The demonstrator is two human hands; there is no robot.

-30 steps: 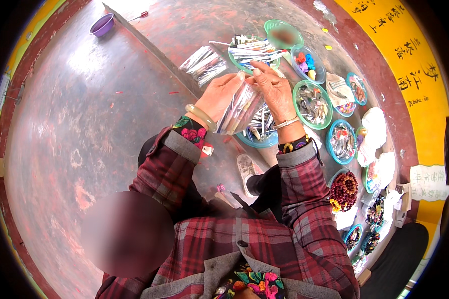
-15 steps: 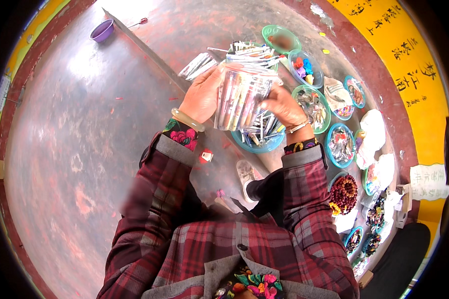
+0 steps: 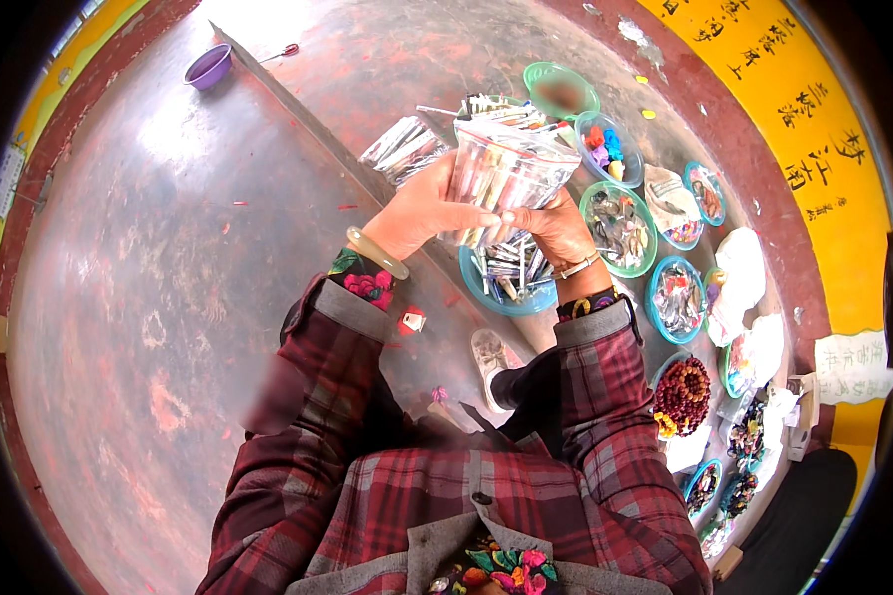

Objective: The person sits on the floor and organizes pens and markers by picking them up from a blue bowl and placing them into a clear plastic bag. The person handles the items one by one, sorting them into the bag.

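left hand (image 3: 413, 213) and right hand (image 3: 562, 233) pinch the clear bag (image 3: 521, 159) of pens (image 3: 487, 180) between fingers (image 3: 469, 216); a slack grip could drop it.

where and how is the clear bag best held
Probably low on both sides, one hand from the left and one from the right, thumbs across the near face. The bag looks thin and soft, with slim items inside, so support there should steady it better than pinching its top edge. The left hand and right hand hold it much like that.
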